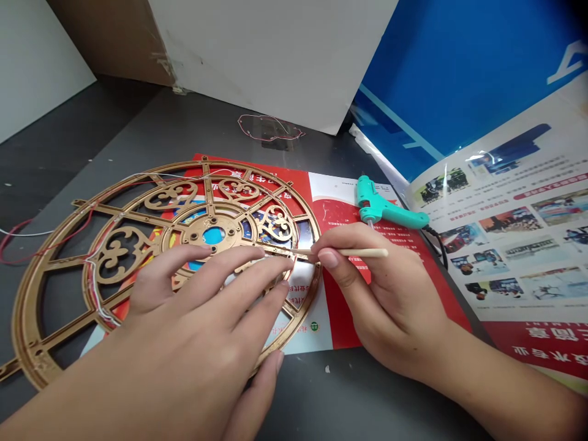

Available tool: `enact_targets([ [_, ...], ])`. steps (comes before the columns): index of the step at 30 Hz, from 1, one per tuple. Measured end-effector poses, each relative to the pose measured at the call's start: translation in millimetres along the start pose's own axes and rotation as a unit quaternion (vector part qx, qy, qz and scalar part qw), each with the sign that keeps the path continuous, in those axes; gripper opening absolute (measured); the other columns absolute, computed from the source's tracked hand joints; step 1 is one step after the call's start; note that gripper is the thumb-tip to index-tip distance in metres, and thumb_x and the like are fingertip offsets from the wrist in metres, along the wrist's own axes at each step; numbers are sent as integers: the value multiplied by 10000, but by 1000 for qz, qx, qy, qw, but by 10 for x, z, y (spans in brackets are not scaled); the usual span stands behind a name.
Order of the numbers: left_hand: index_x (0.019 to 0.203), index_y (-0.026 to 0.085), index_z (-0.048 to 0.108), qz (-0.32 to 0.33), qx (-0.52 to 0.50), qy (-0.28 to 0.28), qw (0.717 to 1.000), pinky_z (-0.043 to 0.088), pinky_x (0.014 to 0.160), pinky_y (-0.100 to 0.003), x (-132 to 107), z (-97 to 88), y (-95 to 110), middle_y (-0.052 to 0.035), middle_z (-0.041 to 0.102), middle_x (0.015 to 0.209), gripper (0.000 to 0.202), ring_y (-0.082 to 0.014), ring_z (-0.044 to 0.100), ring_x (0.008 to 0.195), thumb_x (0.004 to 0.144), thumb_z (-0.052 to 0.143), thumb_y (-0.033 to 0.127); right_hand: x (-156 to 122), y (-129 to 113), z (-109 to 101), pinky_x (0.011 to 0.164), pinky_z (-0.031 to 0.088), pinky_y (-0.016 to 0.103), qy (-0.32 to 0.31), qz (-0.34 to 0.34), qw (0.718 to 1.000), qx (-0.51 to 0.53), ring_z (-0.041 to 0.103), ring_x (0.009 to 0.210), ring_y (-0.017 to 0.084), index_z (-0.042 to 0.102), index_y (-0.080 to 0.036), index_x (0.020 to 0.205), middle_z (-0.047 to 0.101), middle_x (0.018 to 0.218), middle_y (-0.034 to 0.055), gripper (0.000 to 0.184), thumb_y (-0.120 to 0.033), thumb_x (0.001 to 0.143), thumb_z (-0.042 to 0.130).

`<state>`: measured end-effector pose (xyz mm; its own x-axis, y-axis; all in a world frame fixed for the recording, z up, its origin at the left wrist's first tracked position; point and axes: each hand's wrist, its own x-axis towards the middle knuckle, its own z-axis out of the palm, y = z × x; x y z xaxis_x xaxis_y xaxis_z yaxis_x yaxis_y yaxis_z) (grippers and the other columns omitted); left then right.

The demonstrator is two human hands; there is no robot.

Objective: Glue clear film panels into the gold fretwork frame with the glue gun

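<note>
A round golden openwork frame (59, 257) with scroll cut-outs lies flat on a red and white printed sheet (349, 306). My left hand (202, 306) rests on the frame with its fingers stretched out flat, pressing near a spoke. My right hand (386, 294) pinches a thin wooden stick (362, 252) between thumb and forefinger. The stick's tip points left and touches the frame beside my left fingertips. Thin red and white wires (98, 306) run along the frame's rings.
A teal glue gun (383, 205) lies on the sheet just behind my right hand, its cord going right. A glossy brochure (514, 226) and a blue board stand at the right. A white board (275, 55) leans at the back, with a wire loop (269, 127) before it.
</note>
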<state>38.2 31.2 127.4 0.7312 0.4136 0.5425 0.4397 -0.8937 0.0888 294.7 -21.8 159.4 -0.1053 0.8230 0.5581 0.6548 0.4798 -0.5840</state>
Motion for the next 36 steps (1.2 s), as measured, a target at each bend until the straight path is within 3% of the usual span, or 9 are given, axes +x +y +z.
enact_targets([
  [4, 1475, 350, 803, 1, -13, 3, 1000, 338, 1420, -580, -14, 15, 9, 0, 938, 1565, 453, -346, 782, 1493, 1345, 442, 590, -2, 14, -6, 778, 667, 315, -10, -4, 1000, -1, 825, 839, 189, 723, -280, 1141, 858, 957, 9, 205, -119, 1255, 670],
  [10, 1417, 319, 857, 2, -36, 14, 999, 250, 1589, -457, -21, 63, 16, 9, 964, 1515, 459, -275, 852, 1463, 1348, 470, 555, -1, -26, -7, 773, 670, 352, 13, -8, 1000, -7, 820, 824, 214, 708, -301, 1137, 864, 964, 20, 232, -99, 1242, 665],
  [13, 1483, 331, 832, 1, -52, 14, 999, 181, 1638, -387, -33, 53, -7, 16, 941, 1581, 425, -234, 815, 1555, 1347, 502, 561, 0, -39, -7, 779, 670, 360, 12, -8, 1000, 0, 816, 813, 211, 706, -301, 1130, 853, 951, 15, 234, -98, 1240, 667],
  [17, 1601, 363, 774, 8, -42, -4, 999, 271, 1584, -456, -37, 11, -32, 14, 876, 1679, 470, -288, 702, 1681, 1343, 468, 608, 2, -33, -10, 813, 672, 366, 6, -19, 1000, 2, 825, 835, 200, 721, -279, 1149, 863, 960, 12, 205, -95, 1231, 680],
  [21, 1447, 352, 795, -26, -31, -4, 999, 406, 1373, -579, -38, -3, -3, -45, 866, 1499, 361, -363, 724, 1459, 1307, 519, 537, 5, -41, -13, 768, 636, 396, 17, -13, 1000, -15, 802, 782, 210, 714, -300, 1127, 857, 918, -1, 237, -91, 1230, 671],
  [24, 1379, 367, 816, -29, -24, 10, 999, 446, 1266, -611, -66, 20, 11, -47, 884, 1327, 386, -367, 751, 1314, 1300, 522, 605, 7, -48, -9, 750, 626, 426, 24, -17, 999, -26, 816, 775, 235, 708, -316, 1121, 853, 887, 4, 248, -97, 1228, 662],
  [31, 1422, 354, 811, -13, -14, 10, 1000, 457, 1253, -612, -62, 28, -9, -37, 916, 1407, 429, -345, 773, 1362, 1322, 478, 606, -16, -56, -1, 774, 607, 423, 33, -16, 999, -12, 841, 815, 233, 700, -309, 1126, 873, 917, 1, 246, -82, 1220, 692],
  [36, 1455, 355, 812, -8, -14, 17, 1000, 448, 1327, -596, -25, 7, -13, -23, 926, 1442, 384, -327, 787, 1407, 1309, 516, 551, -43, -79, -17, 796, 601, 435, 43, -1, 999, 15, 845, 822, 226, 690, -309, 1123, 876, 928, -7, 236, -93, 1208, 726],
])
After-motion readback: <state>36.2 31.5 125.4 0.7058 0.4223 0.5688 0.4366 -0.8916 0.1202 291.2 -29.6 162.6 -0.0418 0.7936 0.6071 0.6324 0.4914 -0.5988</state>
